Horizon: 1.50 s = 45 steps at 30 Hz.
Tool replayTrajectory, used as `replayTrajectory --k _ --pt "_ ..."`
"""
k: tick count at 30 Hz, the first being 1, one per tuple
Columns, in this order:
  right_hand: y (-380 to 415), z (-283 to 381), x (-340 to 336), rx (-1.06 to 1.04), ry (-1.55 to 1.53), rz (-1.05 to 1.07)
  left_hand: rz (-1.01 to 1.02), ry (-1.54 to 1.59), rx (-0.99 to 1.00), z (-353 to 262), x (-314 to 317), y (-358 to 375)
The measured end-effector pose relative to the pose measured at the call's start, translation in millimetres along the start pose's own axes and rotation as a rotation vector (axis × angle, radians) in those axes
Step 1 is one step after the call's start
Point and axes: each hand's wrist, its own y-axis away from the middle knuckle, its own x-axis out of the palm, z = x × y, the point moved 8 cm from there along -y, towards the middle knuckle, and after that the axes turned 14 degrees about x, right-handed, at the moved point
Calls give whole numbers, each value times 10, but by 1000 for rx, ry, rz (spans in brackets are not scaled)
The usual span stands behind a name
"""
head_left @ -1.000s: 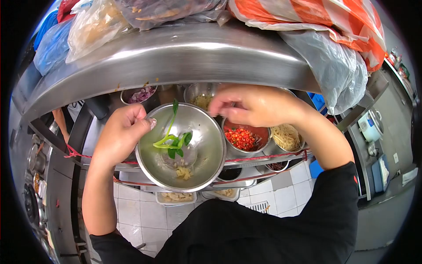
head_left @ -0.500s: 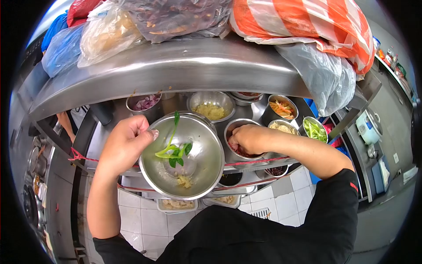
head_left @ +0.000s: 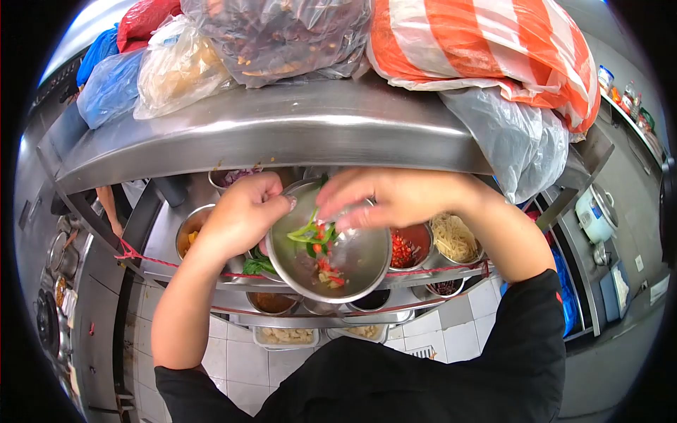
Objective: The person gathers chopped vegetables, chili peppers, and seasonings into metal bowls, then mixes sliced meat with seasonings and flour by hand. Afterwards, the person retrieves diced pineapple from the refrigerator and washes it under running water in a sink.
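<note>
My left hand (head_left: 247, 211) grips the left rim of a steel mixing bowl (head_left: 370, 261), thumb over the edge. Inside the bowl lie green leaves with a stalk (head_left: 303, 234), chopped red chili (head_left: 327, 268) and a little pale minced stuff. Over the bowl's right side, my right hand (head_left: 370, 197) hangs with fingers spread and slightly blurred; I see nothing held in it. Just right of the bowl stands a steel pot of chopped red chili (head_left: 403, 250), and beyond it a pot of pale shreds (head_left: 455, 238).
A steel shelf (head_left: 282, 134) crosses above my hands, loaded with filled plastic bags (head_left: 282, 39) and a striped orange bag (head_left: 486, 46). Red string (head_left: 162, 261) runs along the counter front. Trays of pale food (head_left: 285, 337) sit lower down. Another person's arm (head_left: 109, 208) shows at left.
My right hand has left the chili pot and come left over the bowl. Chopped red chili now lies in the bowl. My left hand has shifted the bowl to the right.
</note>
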Motion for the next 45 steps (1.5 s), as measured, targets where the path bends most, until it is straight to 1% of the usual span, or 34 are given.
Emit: replayTrajectory --k 1,2,3,4,6,7,9,10,12,18,22,25,27,29,31,33,35,36,37,39,40,41,43,44,45 --pt "-1 -226 -88 100 -124 12 -3 -2 1 18 -5 -30" --pt "47 -479 -237 262 -257 9 -10 -2 -4 38 -13 -52" --pt "123 -795 -378 413 -310 -17 -19 0 -9 50 -19 -66" --pt "204 -1077 -479 532 -271 -31 -24 1 -8 56 -33 -59" --pt "383 -1678 -564 755 21 17 -53 -3 -42 103 -95 5" --pt "461 -1897 -529 801 160 59 -55 -5 -41 84 -115 40" --pt "526 -2266 -386 838 360 123 -89 -19 -37 38 -182 119" --pt "531 -2401 -314 842 421 147 -122 -81 15 54 -235 159" --pt "500 -2511 -224 846 482 176 -148 -48 4 59 -289 249" --pt "497 -2659 -185 879 505 185 -238 88 -55 85 -440 427" --pt "502 -2695 -203 890 494 177 -239 77 -52 145 -465 442" --pt "515 -2711 -253 889 490 166 -220 12 -51 172 -426 396" --pt "518 -2653 -382 892 421 129 -194 -27 -31 173 -408 357" --pt "511 -2502 -577 885 198 61 -182 -72 -43 163 -432 346" --pt "397 -2243 -689 822 -109 26 -132 17 -93 122 -356 316" --pt "163 -1910 -675 680 -452 64 -127 17 -115 150 -336 303" --pt "-148 -1488 -453 429 -750 216 -127 2 -89 157 -309 285" --pt "-254 -1294 -280 322 -837 304 -129 -22 -92 123 -300 292" --pt "-306 -1071 -131 319 -842 313 -133 -22 -102 133 -284 302" --pt "-441 -265 235 343 -338 247 -199 -22 -100 140 -303 332" --pt "-475 -90 235 405 -194 218 -203 -44 -110 112 -313 348" --pt "-533 -37 276 400 -195 227 -209 -43 -118 128 -325 375" --pt "-645 77 225 310 87 61 -193 -26 -105 157 -333 425" --pt "-695 239 248 81 106 -57 -201 -26 -115 186 -364 463" --pt "-705 257 297 74 99 -47 -199 -19 -98 203 -394 497"
